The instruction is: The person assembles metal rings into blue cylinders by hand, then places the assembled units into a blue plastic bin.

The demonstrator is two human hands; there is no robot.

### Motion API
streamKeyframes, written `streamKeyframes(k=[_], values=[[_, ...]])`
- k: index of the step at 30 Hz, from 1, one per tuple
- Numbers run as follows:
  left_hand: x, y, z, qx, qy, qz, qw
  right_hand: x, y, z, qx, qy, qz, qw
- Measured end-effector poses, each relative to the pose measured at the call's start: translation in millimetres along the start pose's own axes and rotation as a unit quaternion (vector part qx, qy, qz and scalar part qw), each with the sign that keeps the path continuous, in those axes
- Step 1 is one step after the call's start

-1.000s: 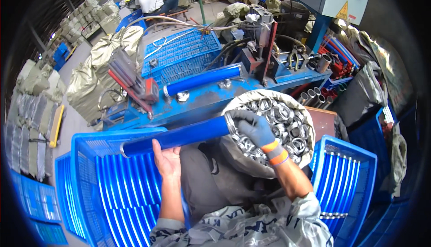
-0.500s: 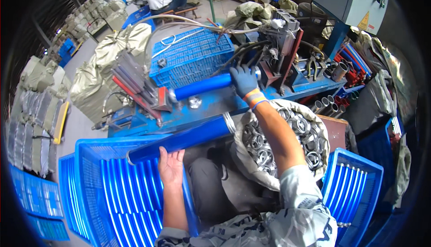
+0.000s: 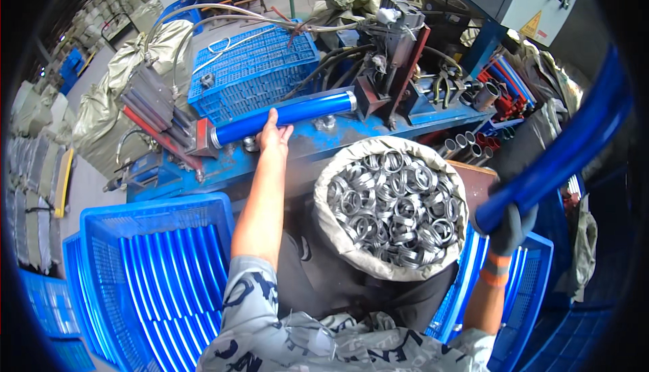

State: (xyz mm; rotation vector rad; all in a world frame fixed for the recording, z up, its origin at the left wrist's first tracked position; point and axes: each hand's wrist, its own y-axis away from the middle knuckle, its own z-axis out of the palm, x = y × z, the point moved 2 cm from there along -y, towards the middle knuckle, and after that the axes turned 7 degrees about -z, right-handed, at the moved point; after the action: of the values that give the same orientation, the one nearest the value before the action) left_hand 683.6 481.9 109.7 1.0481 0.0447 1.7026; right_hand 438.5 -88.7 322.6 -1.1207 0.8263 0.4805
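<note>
A blue tube [image 3: 247, 127] with silver ring ends lies in the bench machine, between a red-edged left clamp [image 3: 201, 136] and the right clamp block [image 3: 370, 95]. My bare left hand [image 3: 274, 135] holds this tube at its middle from the near side, thumb up against it. Off to the right, my gloved right hand [image 3: 512, 226] is closed around the lower end of a second blue tube [image 3: 558, 159]. That tube tilts up and away to the right, its upper part blurred, above the right-hand blue crate [image 3: 537, 284].
Between my knees stands a cloth sack [image 3: 324, 226] full of metal rings. A blue crate [image 3: 226, 213] of blue tubes is at the left. Hoses run over an upturned blue crate [image 3: 253, 54] behind the bench [image 3: 307, 145]. A grey control box [image 3: 514, 0] hangs at the back right.
My left hand has brought its tube forward onto the machine. My right hand has taken the other tube from there and swung it to the right over the crate. The view has shifted.
</note>
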Motion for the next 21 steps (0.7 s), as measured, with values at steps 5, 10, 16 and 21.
streamKeyframes(k=[5,10,16,21], values=[[0,-19,-13,0.029,-0.022,-0.006,0.999,-24,47,-88,-0.032,0.037,0.053,0.997],[-37,-18,-4,0.01,-0.064,-0.033,0.997,-62,103,-168,0.096,0.256,0.07,0.959],[-58,-77,-34,-0.205,0.002,-0.142,0.968,-189,191,-304,0.188,0.49,0.001,0.851],[70,-166,-27,-0.15,-0.077,-0.123,0.978,-258,309,-365,0.203,0.655,0.178,0.706]])
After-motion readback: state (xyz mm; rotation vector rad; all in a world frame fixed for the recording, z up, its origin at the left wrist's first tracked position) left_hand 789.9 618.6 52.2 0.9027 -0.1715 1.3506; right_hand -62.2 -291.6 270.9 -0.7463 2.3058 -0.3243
